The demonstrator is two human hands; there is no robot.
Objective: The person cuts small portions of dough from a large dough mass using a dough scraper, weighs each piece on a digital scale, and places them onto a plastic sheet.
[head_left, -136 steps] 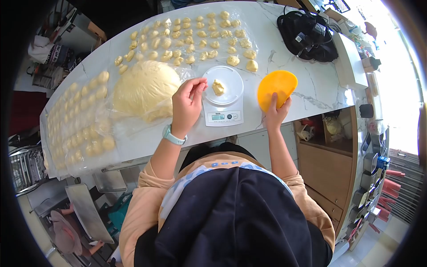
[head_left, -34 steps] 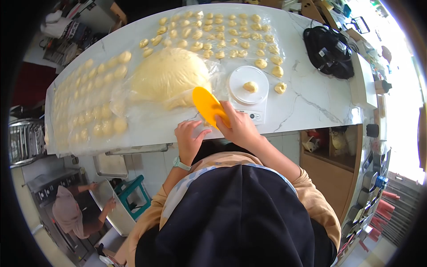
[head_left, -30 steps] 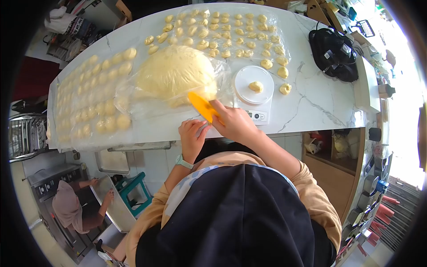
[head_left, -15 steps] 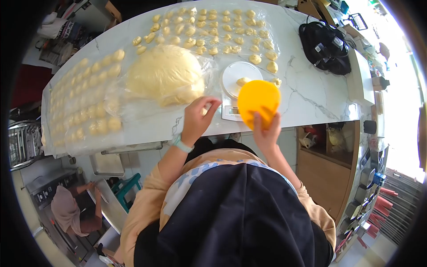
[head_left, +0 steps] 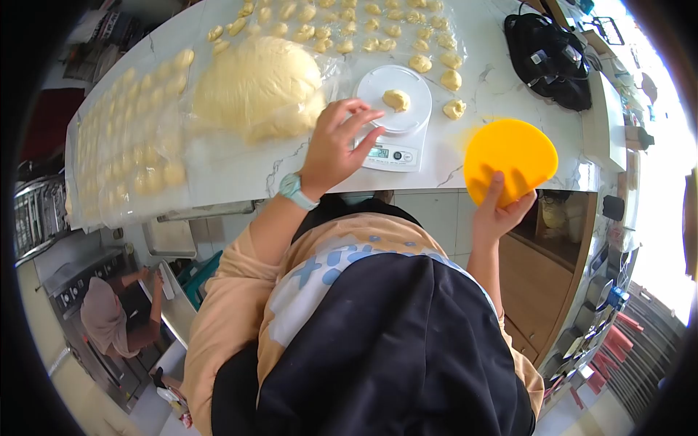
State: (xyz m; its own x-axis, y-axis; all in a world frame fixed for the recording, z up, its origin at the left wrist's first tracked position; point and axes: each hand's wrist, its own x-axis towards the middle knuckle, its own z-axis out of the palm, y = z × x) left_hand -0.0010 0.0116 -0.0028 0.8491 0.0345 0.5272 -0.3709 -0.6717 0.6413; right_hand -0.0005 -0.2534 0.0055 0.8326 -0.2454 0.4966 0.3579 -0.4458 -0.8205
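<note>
A white digital kitchen scale (head_left: 396, 158) stands on the counter in front of me, with one small piece of dough (head_left: 396, 100) on its round plate. My left hand (head_left: 340, 142) reaches over the scale's left edge, fingers apart and nothing in them. To the right, my right hand (head_left: 503, 211) grips a yellow dough scraper (head_left: 520, 154) by its lower edge, raised over the counter's front edge. Left of the scale lies a large mound of dough (head_left: 254, 83) under clear plastic. A loose dough piece (head_left: 454, 110) rests just right of the scale.
Rows of small dough pieces lie at the back of the marble counter (head_left: 291, 171), and more sit under plastic (head_left: 131, 138) at the left. A black bag (head_left: 545, 62) is at the back right. Another person (head_left: 116, 312) works at the lower left.
My right hand has carried the scraper rightward, away from the scale, uncovering the dough on its plate. My left hand has moved to the scale and its fingers have spread.
</note>
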